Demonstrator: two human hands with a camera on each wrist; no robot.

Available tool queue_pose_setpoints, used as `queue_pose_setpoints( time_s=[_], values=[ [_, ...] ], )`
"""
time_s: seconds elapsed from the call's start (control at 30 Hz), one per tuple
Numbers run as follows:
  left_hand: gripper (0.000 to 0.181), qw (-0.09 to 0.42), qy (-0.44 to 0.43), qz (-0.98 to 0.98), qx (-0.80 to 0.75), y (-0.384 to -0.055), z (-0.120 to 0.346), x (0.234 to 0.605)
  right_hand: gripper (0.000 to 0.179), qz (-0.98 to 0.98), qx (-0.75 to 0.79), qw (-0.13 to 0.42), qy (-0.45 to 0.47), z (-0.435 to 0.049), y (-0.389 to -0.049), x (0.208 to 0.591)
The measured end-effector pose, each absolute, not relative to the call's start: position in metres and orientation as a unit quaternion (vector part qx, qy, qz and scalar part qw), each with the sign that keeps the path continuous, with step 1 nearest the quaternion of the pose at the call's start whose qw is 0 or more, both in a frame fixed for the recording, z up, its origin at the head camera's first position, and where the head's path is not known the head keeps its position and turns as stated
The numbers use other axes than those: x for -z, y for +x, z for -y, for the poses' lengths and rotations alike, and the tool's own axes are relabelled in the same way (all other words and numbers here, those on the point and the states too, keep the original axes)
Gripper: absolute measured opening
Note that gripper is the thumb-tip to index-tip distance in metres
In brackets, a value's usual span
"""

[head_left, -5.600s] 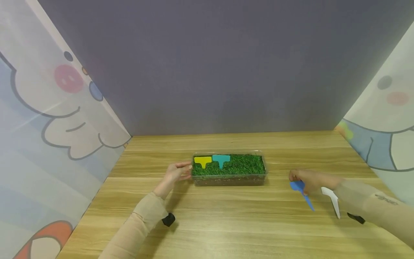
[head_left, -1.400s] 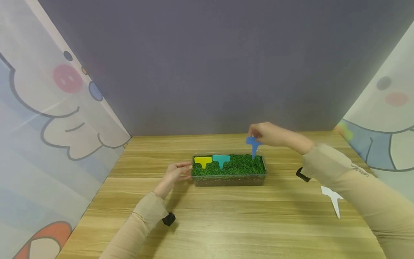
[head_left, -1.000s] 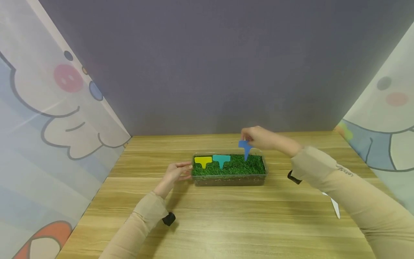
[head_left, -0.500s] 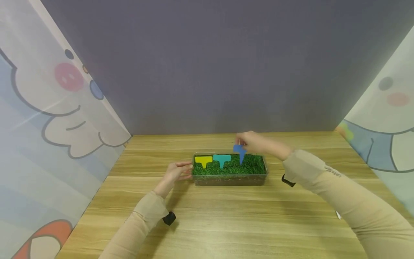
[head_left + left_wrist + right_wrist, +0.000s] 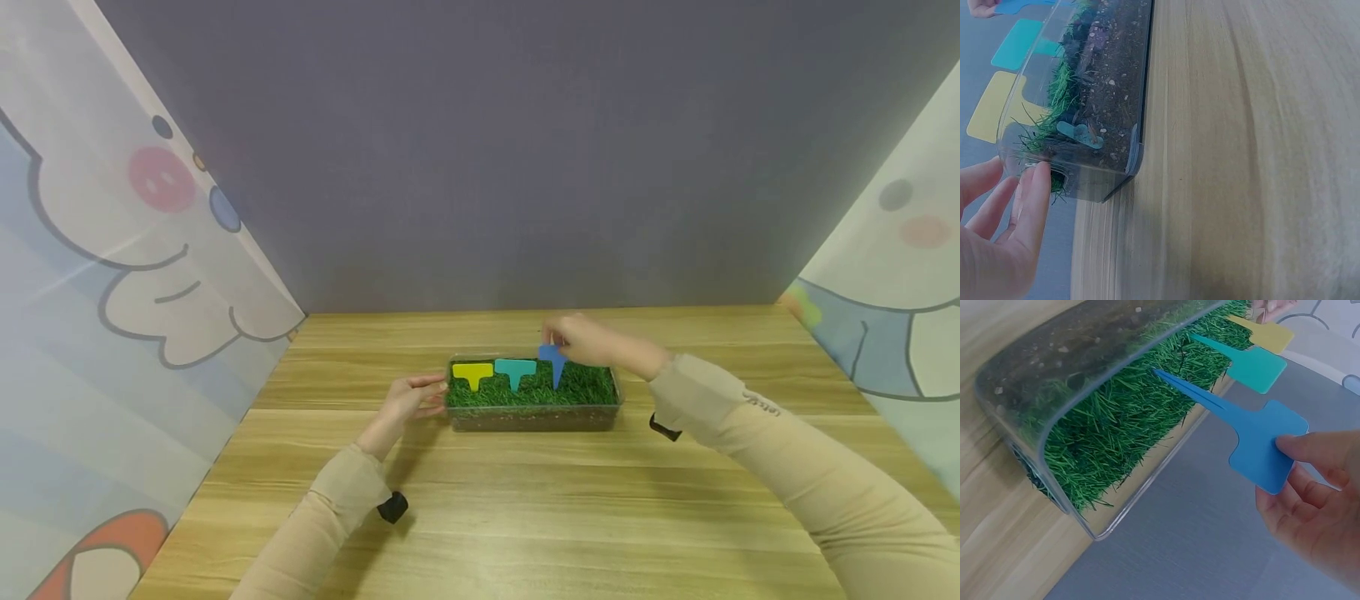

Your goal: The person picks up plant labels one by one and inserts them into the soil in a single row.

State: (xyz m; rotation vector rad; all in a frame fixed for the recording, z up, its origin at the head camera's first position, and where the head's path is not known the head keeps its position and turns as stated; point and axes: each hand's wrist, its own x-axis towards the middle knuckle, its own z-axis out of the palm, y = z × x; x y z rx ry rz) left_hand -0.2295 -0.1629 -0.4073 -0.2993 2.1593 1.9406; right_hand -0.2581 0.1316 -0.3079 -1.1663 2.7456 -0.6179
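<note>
A clear plastic box [image 5: 534, 419] holds soil topped with green grass [image 5: 1129, 412]. My right hand [image 5: 588, 340] pinches the head of a blue T-shaped plant label [image 5: 1263, 447] between thumb and fingers. The label's pointed stem reaches the grass near the middle of the box; in the right wrist view its tip is at the blades. Left of it, a teal plant label [image 5: 515, 367] and a yellow plant label [image 5: 472, 371] stand upright in the grass. My left hand [image 5: 1004, 244], its fingers fairly straight, touches the box's left end.
The box stands on a wood-grain table [image 5: 480, 517]. A grey panel [image 5: 495, 167] rises behind the table, with cartoon-printed sheets [image 5: 157, 250] at the sides. A black wrist device [image 5: 392, 507] sits below my left forearm, and another black device [image 5: 664, 427] below the right.
My right hand has brought the blue plant label from the table's right side over the box, then leftward and down to the grass. My right sleeve now covers the white label. The left hand stays put.
</note>
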Motion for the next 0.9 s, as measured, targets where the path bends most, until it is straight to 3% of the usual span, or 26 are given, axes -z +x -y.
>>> queue_pose_setpoints(
  time_s=[0.3, 0.6, 0.9],
  values=[
    [0.037, 0.112, -0.109, -0.736, -0.659, -0.229, 0.162, 0.407, 0.019, -0.903, 0.2, 0.066, -0.374, -0.132, -0.255, 0.311],
    [0.035, 0.109, -0.055, -0.728, -0.674, -0.226, 0.167, 0.407, 0.019, -0.902, 0.197, 0.054, -0.38, -0.131, -0.254, 0.316],
    [0.038, 0.113, -0.091, -0.747, -0.649, -0.234, 0.171, 0.419, 0.019, -0.901, 0.195, 0.043, -0.384, -0.13, -0.253, 0.319]
  ],
)
